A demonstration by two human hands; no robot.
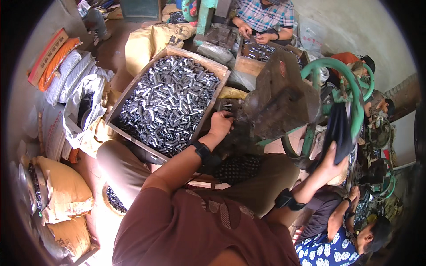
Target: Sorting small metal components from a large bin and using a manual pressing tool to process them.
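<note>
My left hand (221,126) is at the dark base of a manual press (284,95), its fingers curled together. What is between its fingertips, if anything, is too small to make out. My right hand (330,166) grips a black cloth-wrapped handle (339,133), which hangs from the curved green wheel (355,88) of the press. Left of the press stands a wooden box (216,66) heaped with short metal tubes (168,97). The lower fingers of my right hand are partly hidden by the cloth.
Across from me a person in a checked shirt (266,17) handles small parts over another wooden box (248,65). At the lower right sits a person in a blue patterned shirt (328,244). Sacks (66,190) line the left side, near a round container (114,199) of parts.
</note>
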